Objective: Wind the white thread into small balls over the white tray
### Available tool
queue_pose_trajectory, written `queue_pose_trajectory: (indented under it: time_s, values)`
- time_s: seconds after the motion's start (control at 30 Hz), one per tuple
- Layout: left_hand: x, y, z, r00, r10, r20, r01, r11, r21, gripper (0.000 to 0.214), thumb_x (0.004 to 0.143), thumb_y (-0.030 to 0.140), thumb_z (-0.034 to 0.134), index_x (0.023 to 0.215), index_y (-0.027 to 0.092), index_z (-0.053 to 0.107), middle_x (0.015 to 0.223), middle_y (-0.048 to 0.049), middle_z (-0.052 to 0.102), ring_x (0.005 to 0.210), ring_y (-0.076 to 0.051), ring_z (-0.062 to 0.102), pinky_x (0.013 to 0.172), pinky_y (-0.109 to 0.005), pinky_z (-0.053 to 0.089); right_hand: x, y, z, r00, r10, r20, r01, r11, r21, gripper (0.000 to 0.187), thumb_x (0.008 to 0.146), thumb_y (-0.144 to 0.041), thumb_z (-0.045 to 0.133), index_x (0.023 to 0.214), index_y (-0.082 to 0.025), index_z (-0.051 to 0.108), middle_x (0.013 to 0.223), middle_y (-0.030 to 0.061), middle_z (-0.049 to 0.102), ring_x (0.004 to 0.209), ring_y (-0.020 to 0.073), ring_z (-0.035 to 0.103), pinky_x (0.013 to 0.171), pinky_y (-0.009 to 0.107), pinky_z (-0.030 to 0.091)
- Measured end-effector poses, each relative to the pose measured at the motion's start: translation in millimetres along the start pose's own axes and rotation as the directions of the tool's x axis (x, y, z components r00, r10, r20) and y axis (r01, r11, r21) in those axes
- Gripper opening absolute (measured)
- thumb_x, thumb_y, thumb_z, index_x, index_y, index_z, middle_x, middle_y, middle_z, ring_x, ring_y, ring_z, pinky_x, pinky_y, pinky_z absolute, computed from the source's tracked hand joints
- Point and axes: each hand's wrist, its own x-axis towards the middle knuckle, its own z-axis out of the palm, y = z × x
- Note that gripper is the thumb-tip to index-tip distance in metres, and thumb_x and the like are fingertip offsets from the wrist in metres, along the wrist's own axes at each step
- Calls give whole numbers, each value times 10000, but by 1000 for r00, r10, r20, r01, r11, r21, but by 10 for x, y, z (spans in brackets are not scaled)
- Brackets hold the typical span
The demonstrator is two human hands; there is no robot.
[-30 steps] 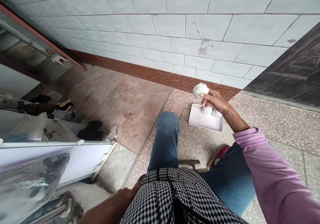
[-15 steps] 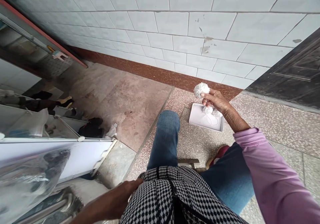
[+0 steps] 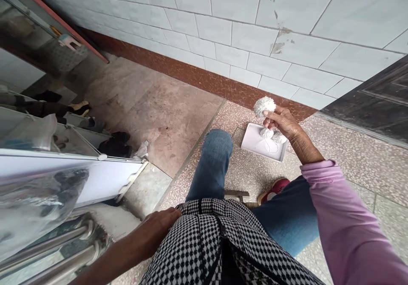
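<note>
Between the thumb and fingers of my right hand (image 3: 282,121) is a white pom-pom (image 3: 264,106), a round tuft of strands, held up in front of the wall's foot. Below that hand, a shallow white box (image 3: 255,145) lies on the speckled floor. Two small balls of white yarn (image 3: 267,134) sit in it, with a loose strand curling across its bottom. My left hand (image 3: 162,222) rests flat against the black-and-white checked cloth (image 3: 194,238) over my lap, fingers stretched out and holding nothing; their tips are partly hidden.
A tiled wall (image 3: 223,30) runs along the front, meeting a dark door (image 3: 379,98) at the right. On the left stands a white rack (image 3: 108,176) with shoes and plastic bags. Metal bars (image 3: 63,251) are at the lower left. My knee (image 3: 218,147) is beside the box.
The whole view has shifted slightly, with the floor and box higher in the picture. My right hand still grips the pom-pom, and my left hand stays on the cloth.
</note>
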Motion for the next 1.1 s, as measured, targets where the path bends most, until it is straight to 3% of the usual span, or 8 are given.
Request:
queue_pose_trajectory:
  time_s: [0.3, 0.4, 0.5, 0.6, 0.73, 0.83, 0.97, 1.1]
  values:
    - [139, -147, 101, 994, -81, 72, 74, 992, 102, 232, 1096, 119, 623, 991, 241, 790, 1113, -54, 909, 1021, -298, 872, 918, -351, 541, -26, -28, -16, 1000, -11, 13, 11, 1000, -18, 757, 627, -617, 1295, 1041, -194, 823, 850, 57, 773, 634, 164, 701, 470, 260, 563]
    - [254, -251, 38, 997, -43, -69, 50, 994, 99, 168, 1105, 235, 715, 1077, 287, 873, 1089, -54, 926, 980, -326, 893, 931, -388, 622, -30, -24, -26, 1000, -17, 6, 17, 1000, -15, 786, 609, -644, 1308, 1053, -208, 828, 875, 54, 788, 629, 160, 709, 461, 250, 573]
    - [471, -342, -227, 956, 20, -293, -11, 999, 35, 270, 1137, 353, 704, 1268, 281, 929, 1058, -68, 932, 920, -299, 884, 876, -385, 675, -32, -26, -35, 1000, -16, 3, 16, 1000, -21, 775, 618, -643, 1308, 1046, -215, 825, 820, 39, 766, 624, 165, 713, 469, 246, 581]
    - [822, -297, -735, 896, 106, -432, -129, 991, -24, 299, 1143, 415, 704, 1242, 245, 930, 1045, -75, 941, 912, -282, 892, 839, -366, 692, -47, -46, -49, 1000, 1, -6, -1, 999, -43, 732, 633, -616, 1292, 1030, -215, 825, 750, 34, 748, 612, 179, 715, 480, 253, 583]
    - [1513, 89, -1467, 748, 187, -637, -323, 941, -103, 298, 1065, 353, 783, 1287, 235, 942, 1214, -87, 975, 1063, -286, 917, 1024, -412, 745, -105, -80, -57, 1000, -4, -8, 4, 998, -63, 697, 631, -613, 1265, 992, -212, 824, 699, 34, 736, 589, 181, 701, 478, 255, 564]
    - [2144, 602, -1790, 691, 306, -655, -509, 849, -141, 409, 1048, 313, 837, 1431, 205, 930, 1248, -112, 963, 1142, -291, 913, 1111, -440, 725, -179, -96, -45, 1000, -2, -9, 1, 997, -75, 731, 609, -671, 1268, 940, -216, 801, 688, 45, 735, 577, 190, 705, 465, 263, 556]
    - [2964, 1376, -1831, 698, 451, -556, -687, 641, -342, 568, 1090, 374, 942, 1607, 160, 847, 1394, -215, 932, 1236, -322, 898, 1134, -493, 731, -291, -101, -57, 1000, 14, 23, -12, 995, -99, 778, 623, -789, 1262, 894, -218, 808, 693, 74, 751, 553, 185, 681, 461, 279, 552]
    - [3537, 1936, -1653, 757, 520, -395, -646, 507, -571, 645, 1123, 538, 984, 1652, 206, 822, 1554, -257, 877, 1360, -371, 878, 1108, -521, 757, -368, -100, -198, 999, -26, 25, 28, 994, -105, 737, 687, -867, 1233, 873, -265, 850, 718, 101, 766, 580, 227, 691, 462, 339, 548]
